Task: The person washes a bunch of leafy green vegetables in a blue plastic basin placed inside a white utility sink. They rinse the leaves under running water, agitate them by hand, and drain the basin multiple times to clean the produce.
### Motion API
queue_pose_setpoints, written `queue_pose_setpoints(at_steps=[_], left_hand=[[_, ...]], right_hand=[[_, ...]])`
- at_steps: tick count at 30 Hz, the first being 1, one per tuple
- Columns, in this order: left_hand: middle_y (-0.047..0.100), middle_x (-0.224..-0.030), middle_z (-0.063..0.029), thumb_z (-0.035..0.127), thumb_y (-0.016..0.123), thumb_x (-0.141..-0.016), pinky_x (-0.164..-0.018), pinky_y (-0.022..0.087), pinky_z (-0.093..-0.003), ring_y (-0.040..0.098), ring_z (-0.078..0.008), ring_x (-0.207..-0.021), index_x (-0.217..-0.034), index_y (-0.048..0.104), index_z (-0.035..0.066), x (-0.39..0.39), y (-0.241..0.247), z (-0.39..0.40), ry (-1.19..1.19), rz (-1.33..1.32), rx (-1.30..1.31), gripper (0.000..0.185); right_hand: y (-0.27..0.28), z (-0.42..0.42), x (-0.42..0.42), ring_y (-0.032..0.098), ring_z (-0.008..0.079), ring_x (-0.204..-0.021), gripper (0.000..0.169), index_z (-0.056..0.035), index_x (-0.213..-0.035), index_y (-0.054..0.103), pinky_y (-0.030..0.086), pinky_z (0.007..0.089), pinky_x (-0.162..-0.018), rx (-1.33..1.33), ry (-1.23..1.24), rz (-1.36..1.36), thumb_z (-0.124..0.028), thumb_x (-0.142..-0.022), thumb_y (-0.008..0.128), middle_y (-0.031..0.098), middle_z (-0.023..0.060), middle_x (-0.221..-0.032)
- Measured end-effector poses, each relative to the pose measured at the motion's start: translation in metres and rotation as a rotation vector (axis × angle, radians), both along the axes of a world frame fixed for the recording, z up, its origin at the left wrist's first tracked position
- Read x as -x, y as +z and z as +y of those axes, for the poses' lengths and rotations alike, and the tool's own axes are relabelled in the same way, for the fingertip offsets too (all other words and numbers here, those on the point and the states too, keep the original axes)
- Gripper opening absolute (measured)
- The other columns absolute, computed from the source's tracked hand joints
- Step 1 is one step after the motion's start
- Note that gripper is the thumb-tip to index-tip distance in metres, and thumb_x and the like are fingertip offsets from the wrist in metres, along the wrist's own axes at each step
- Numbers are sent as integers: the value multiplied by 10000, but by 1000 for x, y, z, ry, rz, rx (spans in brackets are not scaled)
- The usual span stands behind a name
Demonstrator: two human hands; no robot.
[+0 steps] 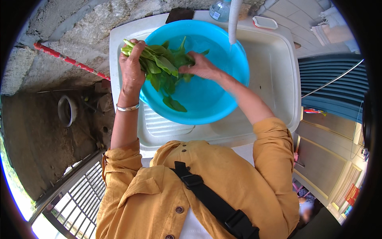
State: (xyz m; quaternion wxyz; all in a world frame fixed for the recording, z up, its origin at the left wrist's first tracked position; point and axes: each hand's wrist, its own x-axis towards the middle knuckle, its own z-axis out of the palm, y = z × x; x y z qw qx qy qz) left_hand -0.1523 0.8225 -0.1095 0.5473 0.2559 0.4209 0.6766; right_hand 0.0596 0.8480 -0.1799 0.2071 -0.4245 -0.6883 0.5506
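My left hand (132,65) grips a bunch of leafy greens (158,61) by the pale stems, above the left rim of a blue plastic basin (209,115). The leaves hang down into the basin, and some lie in the water (206,95). My right hand (201,65) is over the middle of the basin, its thumb and fingers closed around leaves at the bunch's right side. Part of those fingers is hidden by the greens. A grey corrugated hose (235,22) hangs at the basin's far right, its end above the water.
The basin stands in a white sink (268,77) with a ribbed drainboard (162,121). Behind it are a plastic bottle (220,12), a white-lidded container (265,22) and a dark slab (179,15). A red patterned pole (71,61) leans at left. A person (306,206) is low at right.
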Motion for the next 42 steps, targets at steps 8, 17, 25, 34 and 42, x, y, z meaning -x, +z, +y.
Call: queue_pose_setpoints(at_steps=[8, 17, 25, 34, 42], left_hand=[[544, -778, -8, 46, 609, -791, -636, 464, -259, 539, -116, -698, -860, 523, 73, 3, 0, 2, 13, 5, -17, 113], [570, -821, -64, 83, 602, -799, -715, 481, -304, 571, -178, -770, -921, 513, 61, 17, -10, -1, -20, 27, -6, 153], [560, -795, -17, 68, 623, -787, -663, 467, -264, 546, -120, -719, -866, 530, 79, 3, -8, 1, -25, -4, -8, 122], [559, -791, -19, 70, 625, -786, -666, 467, -266, 544, -124, -718, -867, 534, 80, 5, -4, -5, -16, -9, 4, 122], [567, -816, -45, 86, 604, -807, -708, 473, -283, 563, -153, -759, -895, 528, 70, 0, -9, 0, -66, 31, -17, 118]], right_hand=[[-49, -25, 14, 593, 269, -867, 416, -39, -985, 584, 469, 407, -736, -306, 353, -752, -245, -645, 707, 605, 149, -866], [-12, 13, -42, 585, 254, -687, 296, -5, -927, 613, 454, 379, -632, 174, 51, -491, -233, -743, 655, 617, 149, -787], [-60, 1, -42, 589, 337, -848, 313, -33, -959, 610, 452, 416, -712, -160, 267, -428, -243, -733, 662, 622, 176, -895], [-25, 27, -54, 583, 249, -850, 355, -27, -969, 635, 444, 360, -750, 9, 181, -434, -253, -699, 684, 614, 167, -848], [-36, 1, -30, 595, 331, -924, 227, -72, -932, 647, 477, 418, -766, -81, 378, -874, -109, -726, 561, 621, 185, -979]])
